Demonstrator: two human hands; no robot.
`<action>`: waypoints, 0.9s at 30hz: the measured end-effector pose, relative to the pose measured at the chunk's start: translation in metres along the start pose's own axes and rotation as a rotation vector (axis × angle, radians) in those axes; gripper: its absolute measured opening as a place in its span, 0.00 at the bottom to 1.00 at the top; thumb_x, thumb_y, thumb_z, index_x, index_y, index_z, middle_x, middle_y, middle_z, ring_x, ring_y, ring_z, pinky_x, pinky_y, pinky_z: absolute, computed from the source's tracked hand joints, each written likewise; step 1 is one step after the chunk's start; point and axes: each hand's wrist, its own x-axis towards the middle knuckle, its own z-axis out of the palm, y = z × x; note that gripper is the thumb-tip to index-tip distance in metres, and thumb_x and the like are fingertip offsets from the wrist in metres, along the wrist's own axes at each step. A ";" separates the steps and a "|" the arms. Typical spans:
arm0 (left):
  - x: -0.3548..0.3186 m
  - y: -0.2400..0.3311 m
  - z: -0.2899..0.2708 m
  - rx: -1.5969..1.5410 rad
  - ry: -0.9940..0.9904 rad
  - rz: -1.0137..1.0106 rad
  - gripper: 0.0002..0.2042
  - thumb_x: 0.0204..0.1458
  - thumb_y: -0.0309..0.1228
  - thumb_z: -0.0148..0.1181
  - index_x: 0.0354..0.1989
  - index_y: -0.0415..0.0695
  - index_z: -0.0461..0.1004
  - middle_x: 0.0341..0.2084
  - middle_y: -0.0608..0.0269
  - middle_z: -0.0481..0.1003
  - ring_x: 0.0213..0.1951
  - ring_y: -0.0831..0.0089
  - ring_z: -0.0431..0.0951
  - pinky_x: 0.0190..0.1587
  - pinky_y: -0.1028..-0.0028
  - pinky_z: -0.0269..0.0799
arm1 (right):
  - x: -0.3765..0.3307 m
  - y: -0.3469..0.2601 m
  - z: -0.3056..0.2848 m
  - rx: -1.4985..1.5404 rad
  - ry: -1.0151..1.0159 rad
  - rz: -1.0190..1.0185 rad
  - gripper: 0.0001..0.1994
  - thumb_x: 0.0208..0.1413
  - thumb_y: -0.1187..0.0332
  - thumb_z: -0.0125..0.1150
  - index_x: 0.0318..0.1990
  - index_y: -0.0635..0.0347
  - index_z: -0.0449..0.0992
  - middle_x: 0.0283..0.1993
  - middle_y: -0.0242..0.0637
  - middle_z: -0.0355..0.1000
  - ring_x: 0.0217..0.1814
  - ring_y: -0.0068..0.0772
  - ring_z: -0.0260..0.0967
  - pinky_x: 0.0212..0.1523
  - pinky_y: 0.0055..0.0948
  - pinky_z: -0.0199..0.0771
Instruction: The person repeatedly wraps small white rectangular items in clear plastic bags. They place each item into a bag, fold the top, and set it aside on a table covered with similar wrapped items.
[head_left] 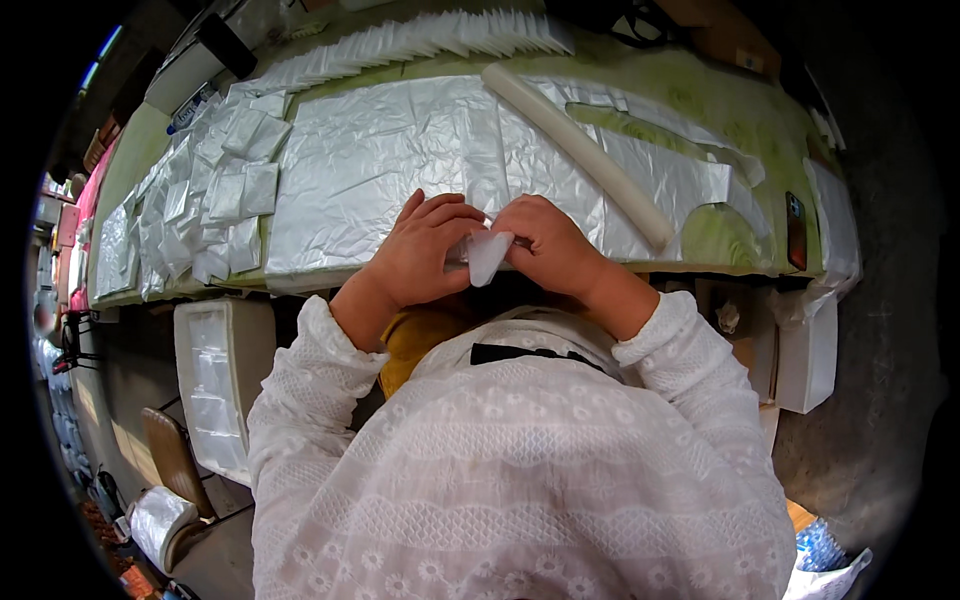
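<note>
Both my hands meet at the near edge of the table, gripping a small folded piece of white plastic film. My left hand curls its fingers round the piece's left side. On its right side, my right hand pinches it between thumb and fingers. Beneath and beyond my hands lies a wide sheet of thin, wrinkled, translucent plastic film, spread over the table. A long pale roller tube rests slantwise on that sheet, to the right of my hands.
Many folded film packets are heaped at the left of the green-topped table. A row of standing packets lines the far side. A phone lies near the right edge. A white box with packets stands below left.
</note>
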 end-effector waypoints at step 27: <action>0.018 -0.001 0.024 -0.111 0.234 -0.353 0.42 0.52 0.33 0.67 0.74 0.37 0.52 0.44 0.58 0.77 0.52 0.60 0.73 0.64 0.56 0.60 | 0.063 0.008 -0.009 -0.141 -0.282 0.720 0.18 0.63 0.56 0.56 0.44 0.65 0.80 0.45 0.54 0.79 0.48 0.56 0.77 0.51 0.47 0.75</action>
